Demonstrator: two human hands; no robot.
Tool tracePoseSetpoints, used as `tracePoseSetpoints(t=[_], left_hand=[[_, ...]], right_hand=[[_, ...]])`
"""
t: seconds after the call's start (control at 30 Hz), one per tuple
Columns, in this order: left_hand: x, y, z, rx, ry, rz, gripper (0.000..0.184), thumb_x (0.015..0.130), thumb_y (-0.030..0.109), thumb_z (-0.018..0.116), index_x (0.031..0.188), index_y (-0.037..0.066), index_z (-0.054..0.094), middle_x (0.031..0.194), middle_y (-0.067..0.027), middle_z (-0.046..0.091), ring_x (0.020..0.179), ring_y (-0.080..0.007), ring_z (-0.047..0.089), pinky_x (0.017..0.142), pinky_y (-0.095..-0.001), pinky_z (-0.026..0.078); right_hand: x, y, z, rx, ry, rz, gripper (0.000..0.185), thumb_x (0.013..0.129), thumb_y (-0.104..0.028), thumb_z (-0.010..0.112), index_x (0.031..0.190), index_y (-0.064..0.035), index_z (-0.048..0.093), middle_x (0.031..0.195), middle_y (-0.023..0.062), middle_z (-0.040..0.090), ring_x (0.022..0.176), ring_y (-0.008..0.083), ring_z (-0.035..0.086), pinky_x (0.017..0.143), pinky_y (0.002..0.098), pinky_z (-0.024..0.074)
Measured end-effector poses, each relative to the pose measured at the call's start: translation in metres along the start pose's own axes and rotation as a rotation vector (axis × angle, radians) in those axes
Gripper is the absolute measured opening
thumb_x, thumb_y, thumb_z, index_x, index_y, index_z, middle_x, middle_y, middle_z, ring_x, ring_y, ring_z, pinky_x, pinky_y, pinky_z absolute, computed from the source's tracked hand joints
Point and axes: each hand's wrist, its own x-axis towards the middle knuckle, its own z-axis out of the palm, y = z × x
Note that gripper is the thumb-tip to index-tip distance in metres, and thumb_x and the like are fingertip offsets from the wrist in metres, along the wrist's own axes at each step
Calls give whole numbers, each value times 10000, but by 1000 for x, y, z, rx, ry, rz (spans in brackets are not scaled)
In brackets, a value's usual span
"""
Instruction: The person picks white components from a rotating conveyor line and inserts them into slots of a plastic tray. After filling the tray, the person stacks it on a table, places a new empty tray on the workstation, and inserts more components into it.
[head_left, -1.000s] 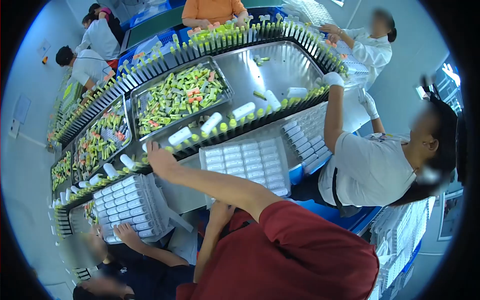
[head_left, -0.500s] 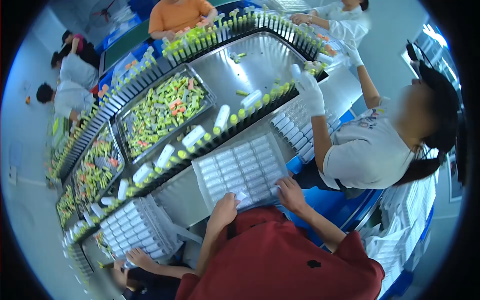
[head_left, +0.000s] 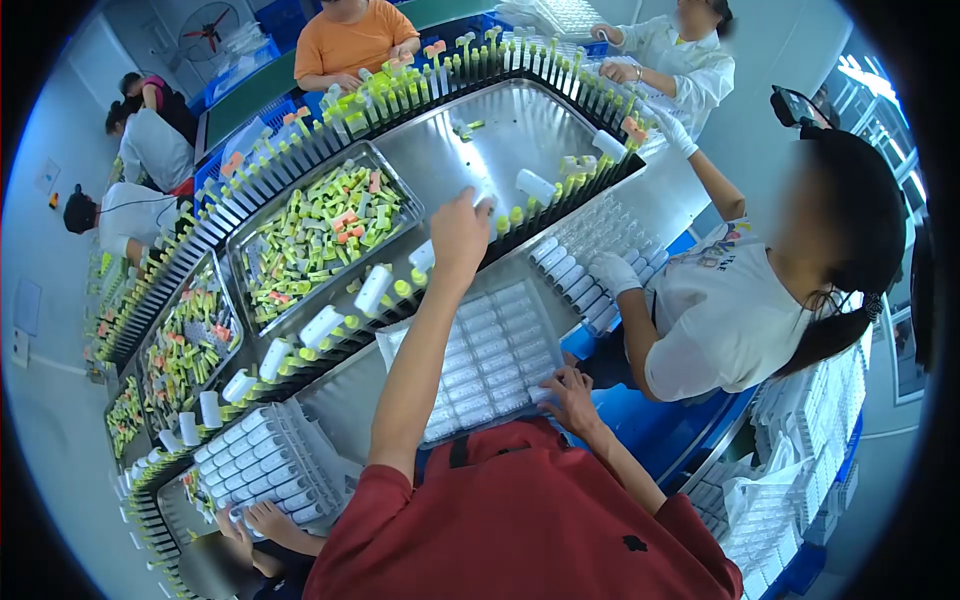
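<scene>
Watching near to far, I find my right hand [head_left: 572, 400] with fingers bent at the near right corner of the tray [head_left: 392, 342]; I cannot tell whether they grip it. The tray lies flat on the bench [head_left: 350, 388], and its visible rows look filled with white cases [head_left: 500, 345], though my left arm and right hand hide some places. To the left, a neighbour's hand [head_left: 270, 520] touches a loaded stack [head_left: 255, 460]. My left hand [head_left: 462, 240] reaches over the rack [head_left: 512, 243], fingertips drawn together; whether they hold a case, I cannot tell. More cases lie along the rack, outside the tray. Beyond sits a pan [head_left: 412, 205] of green pieces [head_left: 320, 235]; farther off is a person in orange [head_left: 355, 45].
</scene>
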Motion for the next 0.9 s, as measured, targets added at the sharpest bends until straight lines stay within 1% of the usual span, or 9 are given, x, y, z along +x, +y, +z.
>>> tracePoseSetpoints(t=[0.27, 0.37, 0.5, 0.53, 0.6, 0.7, 0.73, 0.83, 0.9], left_hand=[[-41, -26, 17, 304, 16, -35, 281, 994, 241, 676, 1138, 16, 588, 975, -184, 687, 837, -366, 749, 657, -443, 617], [-58, -40, -3, 259, 121, 23, 287, 984, 225, 682, 1167, 22, 594, 1003, -171, 663, 867, -369, 722, 686, -456, 604], [-82, -67, -11, 182, 277, 95, 343, 972, 218, 683, 1252, 35, 604, 1051, -156, 632, 937, -385, 667, 729, -483, 560], [-88, -69, -18, 197, 274, 69, 348, 977, 230, 678, 1256, 35, 606, 1053, -157, 631, 934, -391, 666, 733, -490, 556], [-97, -77, -28, 186, 309, 36, 379, 988, 247, 676, 1291, 24, 634, 1073, -178, 641, 946, -404, 668, 744, -507, 549], [-118, -100, -27, 225, 402, 28, 478, 992, 242, 667, 1414, 40, 569, 1093, -204, 623, 964, -442, 651, 754, -529, 535], [-129, -101, -34, 124, 337, -52, 559, 987, 187, 673, 1496, 26, 507, 1260, -274, 610, 1044, -476, 658, 889, -531, 551], [-165, -77, -67, -74, 184, -317, 666, 975, 80, 616, 1581, -17, 359, 1388, -293, 540, 1172, -486, 610, 977, -531, 530], [-206, -81, -52, 35, 293, -216, 715, 947, 76, 628, 1578, -59, 320, 1446, -327, 492, 1294, -497, 540, 1100, -523, 470]], right_hand=[[24, 5, -6, 15, 157, -70, 304, 919, -218, 778, 1152, -69, 651, 1186, 134, 634, 1182, 324, 574, 1010, 527, 384], [71, -8, -33, 495, 64, 57, 231, 1052, -253, 628, 1120, -33, 622, 1046, 139, 693, 1015, 278, 660, 904, 463, 488], [200, -6, -61, 896, 142, 326, 401, 1151, -339, 437, 1064, 21, 592, 833, 146, 693, 692, 211, 678, 639, 371, 544], [228, -12, -70, 878, 203, 392, 409, 1148, -340, 445, 1053, 28, 595, 831, 164, 698, 672, 216, 686, 617, 379, 543], [285, 27, -52, 388, 480, 113, 472, 1142, -404, 456, 1073, 32, 621, 792, 173, 674, 651, 276, 699, 598, 402, 548], [306, -15, -78, 101, 651, 34, 376, 1084, -320, 572, 1082, 54, 612, 855, 279, 721, 776, 454, 713, 688, 550, 543], [308, -39, -87, 130, 584, 141, 359, 1070, -300, 595, 1129, 53, 601, 867, 292, 719, 809, 487, 705, 718, 570, 543], [330, -65, -86, -54, 424, -151, 402, 1059, -328, 604, 1243, 27, 567, 896, 297, 722, 857, 507, 703, 752, 580, 550], [335, -78, -87, -253, 227, -156, 474, 1057, -382, 601, 1303, 22, 567, 901, 290, 727, 873, 511, 706, 769, 587, 551]])
